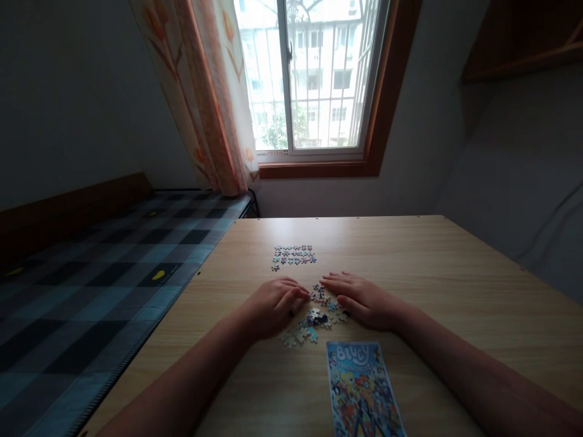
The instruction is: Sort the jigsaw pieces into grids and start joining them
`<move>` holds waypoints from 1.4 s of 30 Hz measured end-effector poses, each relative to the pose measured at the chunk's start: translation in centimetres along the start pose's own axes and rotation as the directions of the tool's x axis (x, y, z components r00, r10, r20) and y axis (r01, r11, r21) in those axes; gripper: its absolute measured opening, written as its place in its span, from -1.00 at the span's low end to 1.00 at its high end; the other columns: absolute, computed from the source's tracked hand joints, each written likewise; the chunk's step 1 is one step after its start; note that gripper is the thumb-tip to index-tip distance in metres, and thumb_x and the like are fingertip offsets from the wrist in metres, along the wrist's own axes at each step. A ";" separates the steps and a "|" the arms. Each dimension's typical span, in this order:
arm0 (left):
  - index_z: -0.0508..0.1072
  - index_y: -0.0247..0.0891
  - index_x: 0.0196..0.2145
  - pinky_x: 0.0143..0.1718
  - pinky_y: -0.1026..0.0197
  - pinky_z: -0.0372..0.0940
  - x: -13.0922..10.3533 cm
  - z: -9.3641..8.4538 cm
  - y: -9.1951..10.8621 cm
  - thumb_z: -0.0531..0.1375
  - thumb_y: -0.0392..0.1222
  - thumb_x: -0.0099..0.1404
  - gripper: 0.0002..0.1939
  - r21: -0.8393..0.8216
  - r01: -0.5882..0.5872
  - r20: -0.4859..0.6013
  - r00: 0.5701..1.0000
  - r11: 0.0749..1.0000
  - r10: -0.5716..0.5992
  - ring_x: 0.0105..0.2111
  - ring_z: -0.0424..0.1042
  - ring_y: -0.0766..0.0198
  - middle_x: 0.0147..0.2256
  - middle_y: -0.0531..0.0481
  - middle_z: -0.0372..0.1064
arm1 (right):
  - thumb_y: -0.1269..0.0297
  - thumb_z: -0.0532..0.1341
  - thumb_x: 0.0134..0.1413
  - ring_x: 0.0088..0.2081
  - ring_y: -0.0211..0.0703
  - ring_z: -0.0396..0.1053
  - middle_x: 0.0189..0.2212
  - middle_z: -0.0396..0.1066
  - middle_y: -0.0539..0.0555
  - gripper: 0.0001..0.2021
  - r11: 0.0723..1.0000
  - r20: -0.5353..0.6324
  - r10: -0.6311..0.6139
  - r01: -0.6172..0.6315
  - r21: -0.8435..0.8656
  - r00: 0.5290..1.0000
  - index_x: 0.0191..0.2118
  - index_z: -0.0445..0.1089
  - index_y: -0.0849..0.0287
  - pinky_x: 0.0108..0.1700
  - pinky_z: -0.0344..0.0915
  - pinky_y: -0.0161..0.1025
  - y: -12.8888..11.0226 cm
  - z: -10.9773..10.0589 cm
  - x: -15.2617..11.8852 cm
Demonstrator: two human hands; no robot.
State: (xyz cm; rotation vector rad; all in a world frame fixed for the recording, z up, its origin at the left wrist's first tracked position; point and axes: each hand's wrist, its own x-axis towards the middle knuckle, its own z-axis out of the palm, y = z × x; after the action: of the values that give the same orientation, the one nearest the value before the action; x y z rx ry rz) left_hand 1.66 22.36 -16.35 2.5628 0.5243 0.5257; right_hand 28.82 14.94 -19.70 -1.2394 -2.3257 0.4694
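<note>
A loose pile of jigsaw puzzle pieces point(317, 317) lies on the wooden table between my two hands. On the pile's left side rests my left hand point(279, 305), palm down with its fingers stretched toward the pieces; the thumb touches or nearly touches them. My right hand point(362, 298) lies flat on the opposite side, fingers extended and the thumb beside the pieces. Whether any piece is under either palm is hidden. Farther back, several puzzle pieces point(294, 254) are laid out in rows, separate from one another. Nearer me lies a colourful picture sheet point(364, 388) marked "Bluey".
The light wooden table point(455, 273) reaches toward the wall below a barred window point(325, 79). Left of it is a bed with a checked cover point(136, 261), close against the table's edge. A curtain point(204, 91) hangs at the window's left.
</note>
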 end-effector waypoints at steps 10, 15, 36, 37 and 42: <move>0.59 -0.16 -0.17 0.04 0.03 0.33 -0.3 -1.4 -1.6 0.31 -0.26 0.09 -0.71 -0.142 0.166 0.074 0.985 0.976 -0.157 -0.03 0.42 0.12 -0.01 -0.10 0.46 | 0.05 -0.01 0.37 0.32 0.06 0.08 0.28 0.19 0.10 -0.53 0.999 -0.048 -0.044 0.044 -0.017 0.998 0.31 0.19 -0.04 0.31 0.09 0.15 0.2 -0.1 -0.2; 0.56 -0.19 -0.24 0.01 0.07 0.31 0.1 -0.4 -0.8 0.26 -0.19 0.22 -0.86 -0.018 0.110 0.010 0.994 0.994 -0.110 -0.11 0.42 0.17 -0.16 -0.07 0.49 | 0.05 -0.03 0.37 0.29 0.05 0.14 0.23 0.25 0.13 -0.53 1.000 -0.094 -0.020 0.019 -0.004 0.995 0.30 0.23 0.03 0.29 0.12 0.11 0.6 0.2 -0.1; 0.57 -0.20 -0.38 -0.32 0.29 0.26 -0.8 -3.5 -0.4 0.30 -0.39 -0.05 -0.78 0.068 0.250 0.492 0.834 0.966 -0.251 -0.36 0.37 0.30 -0.33 0.06 0.46 | 0.05 -0.03 0.37 0.04 0.02 0.39 0.02 0.45 0.21 -0.57 0.983 -0.259 0.122 -0.080 0.167 0.958 0.12 0.41 0.14 0.11 0.31 0.05 1.1 0.4 0.2; 0.56 -0.22 -0.39 -0.32 0.29 0.25 -0.8 -3.6 -0.4 0.30 -0.38 -0.04 -0.81 0.055 0.269 0.496 0.828 0.962 -0.260 -0.37 0.37 0.31 -0.34 0.06 0.46 | 0.05 -0.02 0.37 0.03 0.01 0.40 0.01 0.45 0.21 -0.57 0.982 -0.256 0.122 -0.080 0.170 0.959 0.11 0.42 0.14 0.10 0.32 0.05 1.1 0.4 0.2; 0.52 -0.28 -0.40 -0.40 0.30 0.20 -0.8 -4.6 -0.4 0.30 -0.22 0.06 -0.89 -0.073 0.425 0.532 0.782 0.902 -0.325 -0.43 0.33 0.33 -0.43 0.07 0.43 | 0.07 0.00 0.36 0.03 0.02 0.40 0.01 0.45 0.21 -0.59 0.978 -0.259 0.127 -0.078 0.193 0.957 0.10 0.42 0.13 0.10 0.32 0.05 1.1 0.4 0.3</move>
State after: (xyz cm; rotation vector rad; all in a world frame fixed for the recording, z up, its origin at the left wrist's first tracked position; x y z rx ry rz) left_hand -1.13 23.99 -12.99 2.1957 0.7235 -0.2396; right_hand 29.19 15.71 -20.48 -1.2556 -1.9526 0.5003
